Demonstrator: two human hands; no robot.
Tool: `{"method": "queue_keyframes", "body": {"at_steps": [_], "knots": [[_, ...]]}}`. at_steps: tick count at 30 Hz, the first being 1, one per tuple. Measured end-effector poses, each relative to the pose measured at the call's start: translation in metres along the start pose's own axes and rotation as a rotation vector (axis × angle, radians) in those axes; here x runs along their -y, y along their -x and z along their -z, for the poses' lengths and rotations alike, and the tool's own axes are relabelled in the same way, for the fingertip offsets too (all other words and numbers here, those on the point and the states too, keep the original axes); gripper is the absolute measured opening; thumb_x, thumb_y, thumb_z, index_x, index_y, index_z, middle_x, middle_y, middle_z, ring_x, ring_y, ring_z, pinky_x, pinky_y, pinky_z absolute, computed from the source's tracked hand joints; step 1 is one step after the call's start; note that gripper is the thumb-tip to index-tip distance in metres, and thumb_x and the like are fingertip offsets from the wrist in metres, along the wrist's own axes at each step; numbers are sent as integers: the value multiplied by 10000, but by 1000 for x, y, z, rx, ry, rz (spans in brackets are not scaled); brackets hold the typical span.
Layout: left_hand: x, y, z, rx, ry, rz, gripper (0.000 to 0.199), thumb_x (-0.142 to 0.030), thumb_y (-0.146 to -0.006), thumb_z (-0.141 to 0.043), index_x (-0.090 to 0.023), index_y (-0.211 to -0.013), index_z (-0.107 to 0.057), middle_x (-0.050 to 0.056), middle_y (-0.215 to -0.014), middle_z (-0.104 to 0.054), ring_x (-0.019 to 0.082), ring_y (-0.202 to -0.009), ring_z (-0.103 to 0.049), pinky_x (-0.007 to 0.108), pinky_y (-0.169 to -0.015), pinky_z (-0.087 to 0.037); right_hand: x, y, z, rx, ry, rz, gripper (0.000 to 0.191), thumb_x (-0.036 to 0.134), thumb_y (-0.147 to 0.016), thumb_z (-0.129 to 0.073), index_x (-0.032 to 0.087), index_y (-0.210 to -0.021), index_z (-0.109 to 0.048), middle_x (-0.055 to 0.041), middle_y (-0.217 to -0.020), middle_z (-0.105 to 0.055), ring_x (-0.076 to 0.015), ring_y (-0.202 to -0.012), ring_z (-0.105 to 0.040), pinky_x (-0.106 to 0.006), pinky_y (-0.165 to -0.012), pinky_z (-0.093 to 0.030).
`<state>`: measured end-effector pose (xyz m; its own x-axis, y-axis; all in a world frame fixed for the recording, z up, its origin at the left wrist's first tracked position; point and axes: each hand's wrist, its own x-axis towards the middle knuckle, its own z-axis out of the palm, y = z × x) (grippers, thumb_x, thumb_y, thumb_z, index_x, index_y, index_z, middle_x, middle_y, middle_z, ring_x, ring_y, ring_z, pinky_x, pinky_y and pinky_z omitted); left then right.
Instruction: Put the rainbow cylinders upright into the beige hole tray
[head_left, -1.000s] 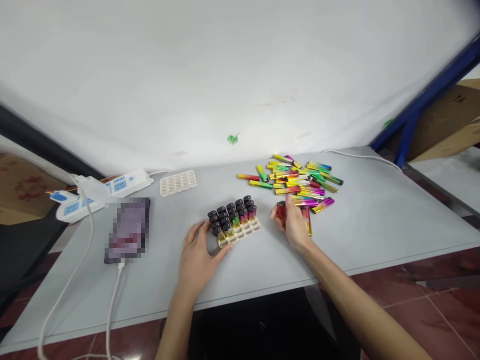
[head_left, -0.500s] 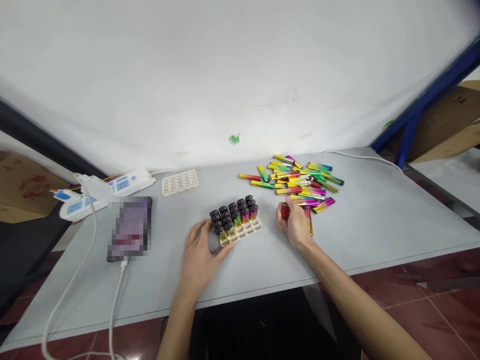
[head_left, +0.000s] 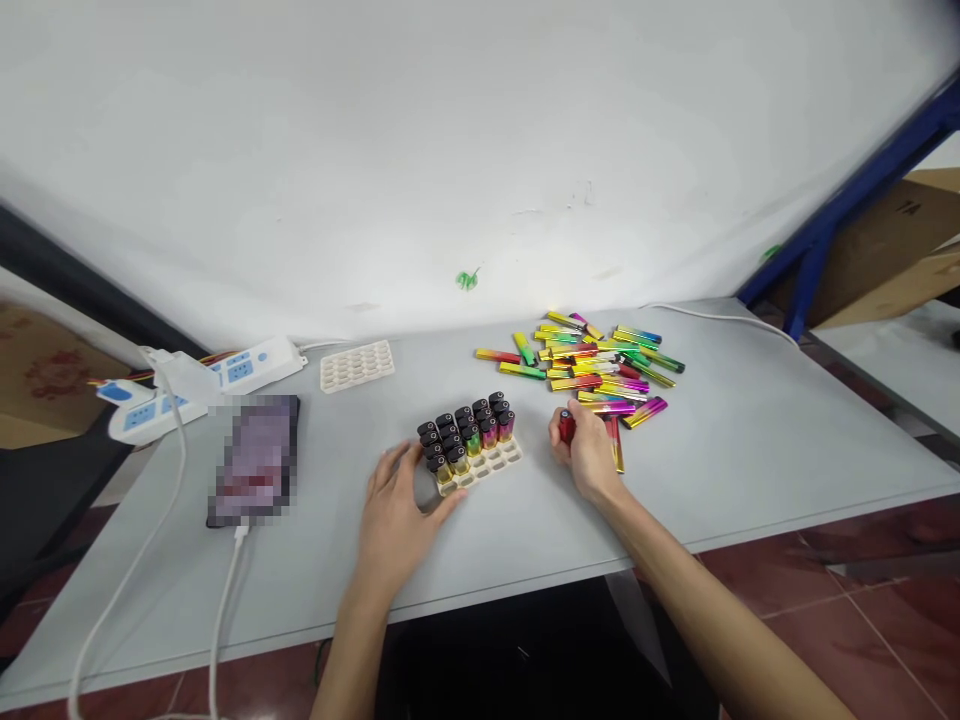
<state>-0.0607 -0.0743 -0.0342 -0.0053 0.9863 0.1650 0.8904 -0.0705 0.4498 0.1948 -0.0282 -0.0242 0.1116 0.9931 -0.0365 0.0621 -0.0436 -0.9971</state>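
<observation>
My left hand (head_left: 396, 520) curves around the left end of a cream slotted tray (head_left: 491, 462), thumb at its front edge and fingertips by its left side. Black-topped lighters (head_left: 470, 440) with shiny gradient bodies stand upright in the tray's back and left slots. Several slots along the front right show bare. To the right of the tray, my right hand (head_left: 590, 455) is closed around a red lighter (head_left: 566, 424), held upright with its dark top showing. Past that hand lies a loose pile of metallic lighters (head_left: 600, 365) in yellow, green, red and purple.
Another cream slotted tray (head_left: 357, 366) lies at the back left. A phone (head_left: 255, 460) with a white cable and a power strip (head_left: 210, 385) occupy the left side. The white wall (head_left: 420, 180) bounds the table's back, and a blue metal frame (head_left: 814, 270) stands at right.
The whole view has shifted slightly. Both hands keep nearly the same places, the left at the tray and the right around the red lighter.
</observation>
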Motion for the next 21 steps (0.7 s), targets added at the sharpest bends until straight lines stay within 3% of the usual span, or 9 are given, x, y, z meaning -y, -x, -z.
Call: {"method": "queue_keyframes", "body": {"at_steps": [3, 7, 10, 13, 17, 21], "knots": [[0, 0, 0, -2, 6, 0, 762, -596, -796, -663, -153, -1388, -480, 167, -1427, -531, 357, -1387, -427, 537, -1142, -397, 2, 5, -1, -22, 14, -2, 625, 643, -967, -263, 217, -584, -514, 27, -460, -338, -128, -426, -327, -279, -444, -254], [0, 0, 0, -11, 12, -4, 745, -585, -799, -667, -167, -1387, -480, 160, -1424, -535, 354, -1382, -434, 537, -1136, -403, 5, 13, -1, 45, 89, 102, 581, 610, -998, -251, 201, -865, -642, -2, -628, -497, -159, -577, -466, -291, -550, -383], [0, 0, -1, -21, 13, -20, 736, -581, -800, -670, -178, -1386, -478, 156, -1417, -539, 354, -1374, -444, 538, -1133, -404, 10, 20, 0, 46, 240, 226, 358, 528, -976, -456, 212, -1007, -620, -42, -868, -627, -188, -783, -572, -326, -734, -474], [1, 0, -2, -34, 6, -32, 757, -588, -794, -675, -174, -1393, -468, 163, -1406, -544, 360, -1368, -448, 542, -1127, -407, 20, 28, -1, 41, 400, 390, 212, 419, -894, -661, 226, -977, -634, -59, -962, -652, -217, -906, -597, -366, -836, -484], [1, 0, -3, -34, -1, -45, 768, -595, -802, -665, -147, -1394, -468, 175, -1408, -541, 365, -1374, -438, 539, -1128, -407, 37, 37, -8, 80, 463, 485, 153, 374, -894, -686, 234, -954, -672, -48, -874, -647, -195, -797, -616, -332, -716, -511], [0, 0, -2, -33, 10, -44, 778, -597, -799, -667, -144, -1398, -463, 177, -1395, -548, 355, -1353, -462, 535, -1118, -420, 45, 39, -21, 118, 410, 480, 172, 361, -916, -662, 250, -1045, -675, -40, -946, -686, -162, -753, -651, -307, -701, -548]]}}
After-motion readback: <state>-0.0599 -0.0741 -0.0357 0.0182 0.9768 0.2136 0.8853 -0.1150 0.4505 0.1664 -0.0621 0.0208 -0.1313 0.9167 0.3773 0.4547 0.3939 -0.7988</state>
